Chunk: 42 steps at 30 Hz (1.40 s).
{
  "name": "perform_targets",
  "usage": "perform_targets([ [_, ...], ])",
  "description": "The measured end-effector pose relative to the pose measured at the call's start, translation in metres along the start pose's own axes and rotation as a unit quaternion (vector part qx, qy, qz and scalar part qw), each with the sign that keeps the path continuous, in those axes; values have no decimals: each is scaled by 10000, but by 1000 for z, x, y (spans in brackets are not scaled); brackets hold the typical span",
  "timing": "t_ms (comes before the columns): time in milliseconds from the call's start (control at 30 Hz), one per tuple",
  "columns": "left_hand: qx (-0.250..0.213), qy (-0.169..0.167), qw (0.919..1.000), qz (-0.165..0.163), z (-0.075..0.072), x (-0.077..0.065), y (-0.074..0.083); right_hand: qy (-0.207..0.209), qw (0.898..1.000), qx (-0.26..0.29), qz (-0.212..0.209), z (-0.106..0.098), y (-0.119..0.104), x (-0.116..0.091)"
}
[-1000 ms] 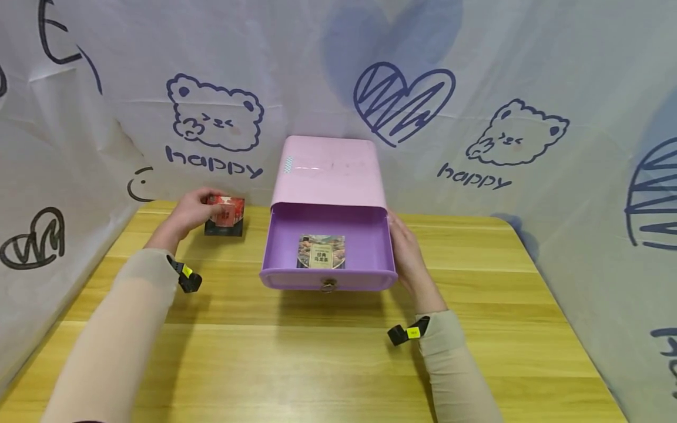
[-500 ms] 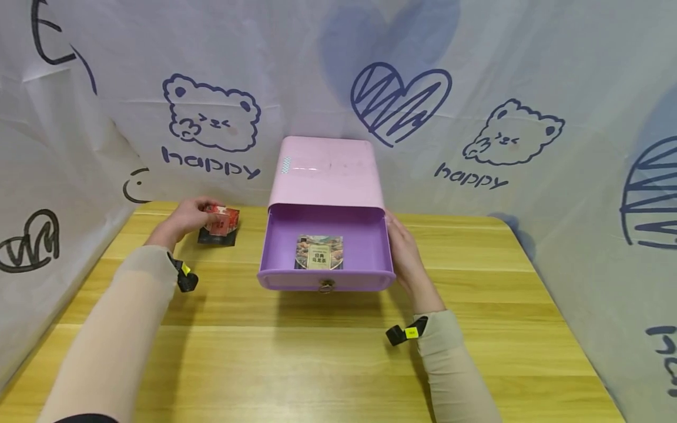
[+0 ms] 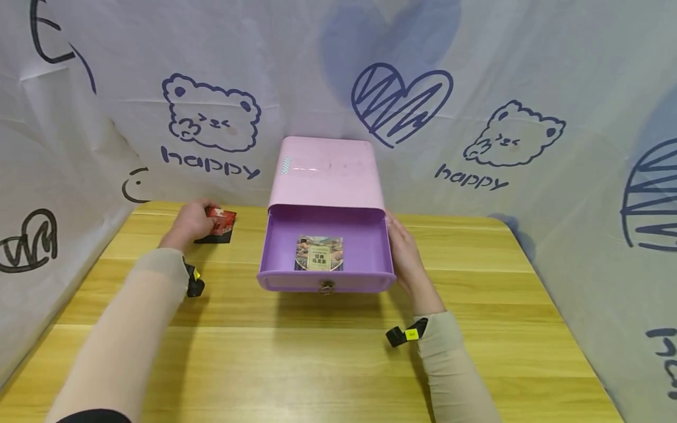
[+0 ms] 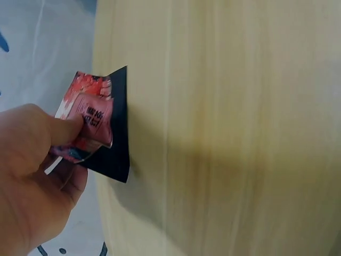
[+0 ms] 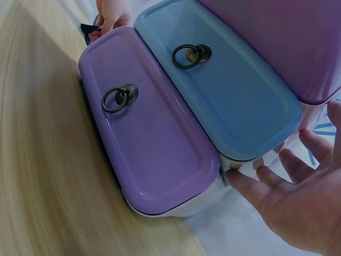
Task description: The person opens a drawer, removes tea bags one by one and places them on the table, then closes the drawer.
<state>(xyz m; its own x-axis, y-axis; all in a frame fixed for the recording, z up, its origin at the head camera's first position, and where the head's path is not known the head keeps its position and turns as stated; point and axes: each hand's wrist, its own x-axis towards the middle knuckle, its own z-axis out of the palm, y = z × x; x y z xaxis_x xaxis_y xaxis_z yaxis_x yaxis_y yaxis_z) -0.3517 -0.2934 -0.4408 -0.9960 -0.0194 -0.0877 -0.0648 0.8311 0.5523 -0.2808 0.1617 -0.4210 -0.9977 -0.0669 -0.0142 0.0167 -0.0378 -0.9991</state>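
At the table's back left, my left hand (image 3: pixel 189 225) pinches a red and black tea sachet (image 4: pixel 95 116), thumb on its printed face and fingers underneath. The sachet is bent, and its black lower part flares out. My right hand (image 3: pixel 409 258) rests along the right side of a pink drawer cabinet (image 3: pixel 328 173), fingers fairly straight in the right wrist view. The cabinet's purple top drawer (image 3: pixel 280 281) is pulled out. Inside it lies a colourful tea sachet (image 3: pixel 319 254) with a pale yellow label.
Below the top drawer, a blue drawer (image 5: pixel 234 101) and another purple drawer (image 5: pixel 154 149) are closed, each with a ring pull. The cabinet stands on a wooden table (image 3: pixel 296 358). A white printed cloth (image 3: pixel 312 70) hangs behind and at both sides.
My left hand has shifted slightly and turned, covering more of the red sachet, which has moved a little left and tilted. My right hand and the cabinet have stayed put.
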Motion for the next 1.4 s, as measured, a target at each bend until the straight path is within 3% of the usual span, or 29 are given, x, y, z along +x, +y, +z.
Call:
perform_targets([
  [200,272,86,9991,-299,7,2,1,40,10000,-21,-17,1,1,0],
  [500,588,285,9974,-297,14,4,1,-33,9999,99,-122,0,2,-1],
  [767,507,441,9974,-242,18,4,-4,-15,10000,62,-54,0,2,0],
  [1400,671,313,9971,-155,18,10,-12,-9,10000,28,-58,1,0,-1],
])
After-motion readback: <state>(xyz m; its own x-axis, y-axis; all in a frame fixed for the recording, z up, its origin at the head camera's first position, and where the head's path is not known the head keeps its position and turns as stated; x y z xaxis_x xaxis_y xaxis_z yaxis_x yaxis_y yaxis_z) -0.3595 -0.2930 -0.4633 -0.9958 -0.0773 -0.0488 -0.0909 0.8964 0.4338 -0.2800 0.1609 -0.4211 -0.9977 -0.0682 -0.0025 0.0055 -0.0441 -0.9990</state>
